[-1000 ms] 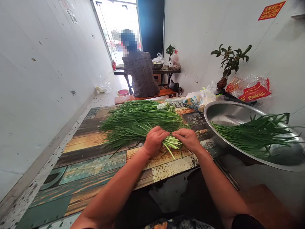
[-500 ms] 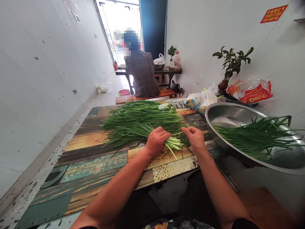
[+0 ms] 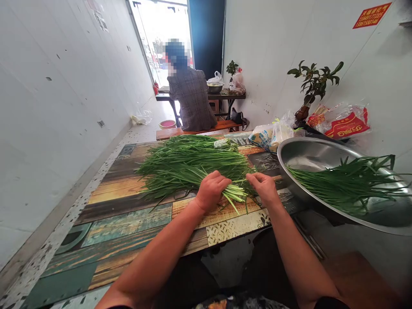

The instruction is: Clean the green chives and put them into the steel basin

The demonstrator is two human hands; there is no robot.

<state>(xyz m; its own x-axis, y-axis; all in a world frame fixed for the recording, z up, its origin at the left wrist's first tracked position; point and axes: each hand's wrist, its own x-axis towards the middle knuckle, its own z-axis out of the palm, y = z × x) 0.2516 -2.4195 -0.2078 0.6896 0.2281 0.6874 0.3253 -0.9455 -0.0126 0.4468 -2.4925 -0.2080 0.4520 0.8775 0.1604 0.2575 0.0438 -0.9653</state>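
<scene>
My left hand (image 3: 212, 191) is wrapped around a bunch of garlic chives (image 3: 236, 193), whose pale stem ends stick out to the right of the fist. My right hand (image 3: 263, 185) is closed in a pinch at the tip of a single thin chive stalk (image 3: 238, 180) that reaches out from the bunch. Beyond and left of the hands, a large heap of chives (image 3: 193, 159) covers the table (image 3: 128, 214). A pale tied bundle end (image 3: 221, 143) rests on top of the heap.
To the right a steel basin (image 3: 309, 150) holds more chives (image 3: 341, 184). Plastic bags (image 3: 273, 135), a potted plant (image 3: 313, 86) and a red package (image 3: 346, 126) are behind it. A person (image 3: 193, 98) sits on a bench (image 3: 167, 134) at another table (image 3: 236, 97).
Almost nothing differs. My right hand has shifted very slightly while still pinching the stalk, and my left fist stays in place around the bunch.
</scene>
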